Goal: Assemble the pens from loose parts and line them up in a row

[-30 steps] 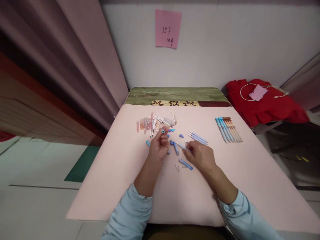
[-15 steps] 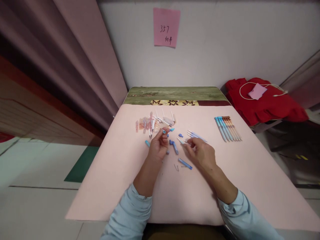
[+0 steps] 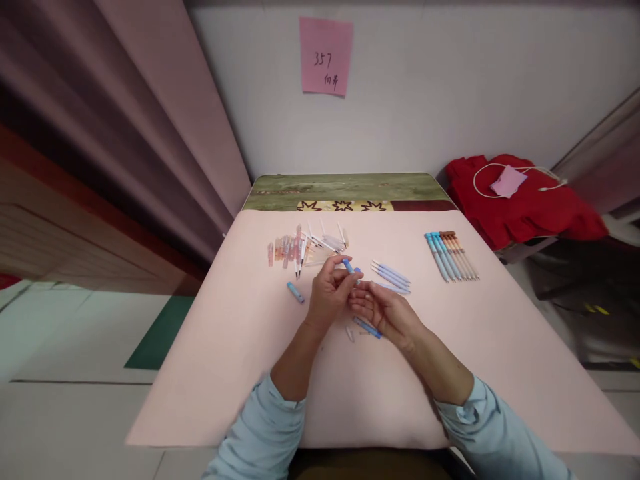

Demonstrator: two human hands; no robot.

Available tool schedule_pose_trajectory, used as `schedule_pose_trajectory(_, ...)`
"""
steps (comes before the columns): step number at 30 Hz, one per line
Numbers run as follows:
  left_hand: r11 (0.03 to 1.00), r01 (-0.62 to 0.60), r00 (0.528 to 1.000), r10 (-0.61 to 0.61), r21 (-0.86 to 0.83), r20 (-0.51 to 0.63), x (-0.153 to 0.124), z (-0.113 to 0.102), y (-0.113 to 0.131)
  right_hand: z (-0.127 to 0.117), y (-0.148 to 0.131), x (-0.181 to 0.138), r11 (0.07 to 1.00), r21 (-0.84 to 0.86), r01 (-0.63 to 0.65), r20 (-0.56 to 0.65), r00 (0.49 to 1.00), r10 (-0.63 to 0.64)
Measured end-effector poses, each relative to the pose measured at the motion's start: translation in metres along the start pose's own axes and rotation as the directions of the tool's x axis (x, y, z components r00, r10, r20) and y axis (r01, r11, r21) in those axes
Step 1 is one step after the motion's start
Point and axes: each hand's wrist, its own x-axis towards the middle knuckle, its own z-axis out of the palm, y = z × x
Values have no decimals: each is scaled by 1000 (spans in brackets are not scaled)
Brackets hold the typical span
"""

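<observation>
Being held aslant over a pink sheet [image 3: 220, 380] spread across a counter [image 3: 420, 187], a short blue barrel [image 3: 349, 265] is clamped between the fingers of the left hand [image 3: 327, 293], while the right hand [image 3: 387, 313] is curled in close at its lower end; whether anything is gripped by the right fingers cannot be told. What the barrel contains is likewise hidden. At left, a blue piece [image 3: 295, 292] is seen lying by itself, and a longer blue tube [image 3: 367, 327] is partly covered by the right hand, with small clear parts [image 3: 350, 334] scattered beside it. Beyond the hands, white refills [image 3: 323, 243] are heaped next to pinkish clear strips [image 3: 287, 248]; at right, pale-blue rods [image 3: 393, 273] are laid near a row of blue- and brown-topped pens [image 3: 453, 257]. Farther right, a pink slip [image 3: 509, 181] is rested on red cloth [image 3: 565, 213]. Half a second earlier, the hands were held apart, a thin white-tipped piece pinched in the right; now they have been brought together, and the small parts between them are largely blocked from view.
</observation>
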Motion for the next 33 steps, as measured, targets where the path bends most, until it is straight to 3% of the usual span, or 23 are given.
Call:
schedule_pose_trajectory(6,987,78,994,-88,-142,-64,4,0,-5,-4,1,2,1000,24,-11,-42,999,12)
schedule_pose_trajectory(15,882,176,948,-271,-437,-165,10,-6,-6,-3,-1,-1,998,-38,42,17,999,-41)
schedule_pose_trajectory(19,825,206,932,-330,-527,-152,9,-5,-3,-4,0,2,987,-88,135,-66,988,-141)
schedule_pose_trajectory(23,716,280,902,-424,-639,-80,5,3,2,0,-1,4,937,-193,291,-135,938,-319)
schedule_pose_trajectory(25,647,329,876,-482,-688,-34,2,9,2,2,-2,0,877,-309,367,-135,896,-423)
schedule_pose_trajectory(27,593,366,852,-524,-717,2,-2,16,1,5,-3,-5,760,-482,435,-95,837,-539)
schedule_pose_trajectory(31,500,412,807,-589,-761,51,-9,28,-3,7,-3,-16,303,-826,476,69,618,-783)
schedule_pose_trajectory(33,457,424,787,-614,-782,68,-12,31,-4,6,-2,-16,164,-880,445,120,542,-832)
